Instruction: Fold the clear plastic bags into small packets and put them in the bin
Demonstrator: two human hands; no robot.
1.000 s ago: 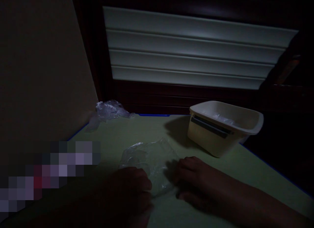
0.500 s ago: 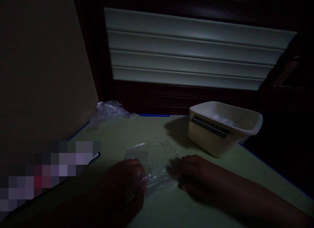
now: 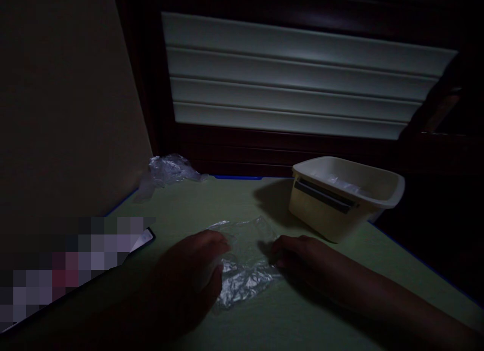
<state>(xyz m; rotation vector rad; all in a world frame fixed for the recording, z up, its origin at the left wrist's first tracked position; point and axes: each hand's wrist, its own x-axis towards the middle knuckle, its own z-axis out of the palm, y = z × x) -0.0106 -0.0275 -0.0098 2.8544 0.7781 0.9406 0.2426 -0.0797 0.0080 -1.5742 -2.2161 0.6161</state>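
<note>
A clear, crinkled plastic bag [image 3: 247, 280] lies on the pale green tabletop [image 3: 249, 199], shiny and wrinkled along its near part. My left hand [image 3: 200, 262] is curled over the bag's left side, with plastic between thumb and fingers. At the opposite edge, the fingertips of my right hand [image 3: 302, 255] are pressed together on the plastic. Both palms face down and hide parts of the bag's sides. The light is dim, so exact finger contact is hard to make out.
A cream plastic bin [image 3: 321, 215] with clear plastic inside stands at the back right. Crumpled clear plastic [image 3: 172, 168] sits in the back left corner by the wall [image 3: 75, 114]. A partly blurred, dark-edged flat object [image 3: 145, 237] lies at left. Behind rises a slatted panel [image 3: 287, 78].
My left hand has shifted slightly up and its thumb and fingers have parted a little. The bag's near part is now more bunched and wrinkled. My right hand has moved slightly left.
</note>
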